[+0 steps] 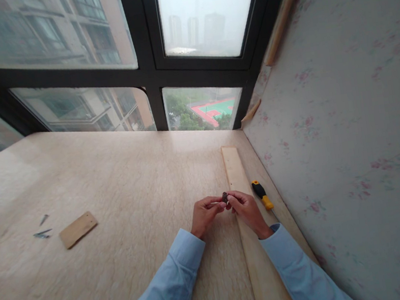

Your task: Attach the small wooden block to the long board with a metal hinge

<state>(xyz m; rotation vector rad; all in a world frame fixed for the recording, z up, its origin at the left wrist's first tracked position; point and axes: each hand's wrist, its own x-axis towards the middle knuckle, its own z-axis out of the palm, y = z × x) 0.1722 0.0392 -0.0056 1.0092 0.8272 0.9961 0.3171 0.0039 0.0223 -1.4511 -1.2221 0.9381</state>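
Your left hand (pixel 207 214) and right hand (pixel 244 208) pinch between fingertips a small dark-brown mottled piece (pixel 225 197) (material unclear), beside the long pale wooden plank's (pixel 234 165) left edge, probably light, stiff, and best gripped by its rim.

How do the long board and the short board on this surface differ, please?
The long board stretches from the picture's bottom edge toward the window, while the short board is a small fraction of that length. The long board runs beneath the right hand; the short board lies off to the left, near some screws. The long board looks paler, the short board browner. Both look wooden and lie flat.
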